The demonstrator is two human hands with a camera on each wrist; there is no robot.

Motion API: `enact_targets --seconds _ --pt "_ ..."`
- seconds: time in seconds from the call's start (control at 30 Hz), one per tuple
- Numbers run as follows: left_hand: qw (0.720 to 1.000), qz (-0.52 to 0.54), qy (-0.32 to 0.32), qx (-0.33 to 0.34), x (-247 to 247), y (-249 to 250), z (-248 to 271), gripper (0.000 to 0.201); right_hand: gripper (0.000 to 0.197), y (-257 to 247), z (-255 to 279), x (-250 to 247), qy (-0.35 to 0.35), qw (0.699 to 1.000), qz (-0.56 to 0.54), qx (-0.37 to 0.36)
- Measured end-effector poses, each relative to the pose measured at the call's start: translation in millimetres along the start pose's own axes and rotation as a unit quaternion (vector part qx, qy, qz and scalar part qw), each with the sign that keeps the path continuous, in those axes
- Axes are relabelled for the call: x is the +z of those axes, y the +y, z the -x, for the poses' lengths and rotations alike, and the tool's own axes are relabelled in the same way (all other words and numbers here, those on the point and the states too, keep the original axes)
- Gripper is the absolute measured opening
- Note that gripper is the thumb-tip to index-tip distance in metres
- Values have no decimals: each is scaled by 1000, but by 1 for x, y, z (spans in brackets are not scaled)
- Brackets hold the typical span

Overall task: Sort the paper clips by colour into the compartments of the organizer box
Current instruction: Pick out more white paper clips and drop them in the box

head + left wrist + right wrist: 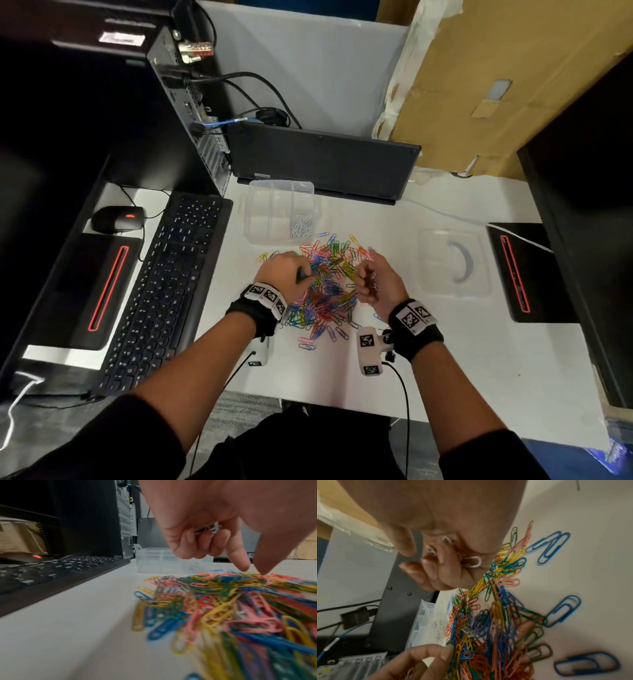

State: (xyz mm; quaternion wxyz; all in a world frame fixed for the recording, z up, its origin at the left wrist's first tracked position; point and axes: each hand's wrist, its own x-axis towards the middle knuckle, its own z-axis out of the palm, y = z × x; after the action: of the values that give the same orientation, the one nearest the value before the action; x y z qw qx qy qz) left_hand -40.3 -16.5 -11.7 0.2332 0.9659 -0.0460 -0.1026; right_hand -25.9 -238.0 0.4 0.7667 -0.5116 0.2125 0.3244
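Head view, step: I am picking the white clips out of the big mixed pile (322, 284) in the middle of the desk (462, 359).
Head view, box: the clear organizer box (281, 212) sits just past the pile, toward the far edge of the desk. One compartment, the near right one, has white clips (302, 226) in it. The others look bare from here.
Head view, hands: my left hand (286, 272) is down on the left side of the pile. My right hand (375, 282) is just above the pile's right side, fingers curled in.
Head view, lid: a clear lid (452, 262) lies near the right edge of the desk, apart from the pile.
Left wrist view, left hand: three fingers are curled round a small bunch of white clips (208, 528). The pointing finger (240, 559) and thumb reach down and touch the top of the pile.
Right wrist view, right hand: the fingers are curled tight round a few white clips (471, 561), held in the palm.
Next move: I think I need to pinch one more white clip, then carry both handfuls to the compartment with the white ones. I must not drag coloured clips along, they hook together easily.
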Motion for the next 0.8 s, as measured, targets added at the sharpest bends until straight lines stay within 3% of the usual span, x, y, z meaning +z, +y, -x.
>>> enact_targets --seconds 0.1,0.17,0.27,0.3,0.43,0.5,0.8 --pt "999 -19 4 -37 7 15 -7 20 39 6 -13 4 88 987 125 46" --pt "996 -26 3 -80 11 24 -12 27 31 11 -21 3 121 960 251 19" --pt "992 -15 -15 -124 14 31 -18 22 8 13 -29 6 123 861 475 -132" --pt "991 0 -25 -130 14 31 -19 18 11 13 -29 8 117 831 517 -167" --pt "990 44 -59 -119 16 27 -19 16 20 17 -33 15 80 769 600 -208" --pt "990 64 -58 -107 16 24 -16 14 19 20 -35 14 71 757 613 -216" --pt "979 190 -27 -71 17 5 -5 9 3 20 -32 -3 71 757 625 -175"
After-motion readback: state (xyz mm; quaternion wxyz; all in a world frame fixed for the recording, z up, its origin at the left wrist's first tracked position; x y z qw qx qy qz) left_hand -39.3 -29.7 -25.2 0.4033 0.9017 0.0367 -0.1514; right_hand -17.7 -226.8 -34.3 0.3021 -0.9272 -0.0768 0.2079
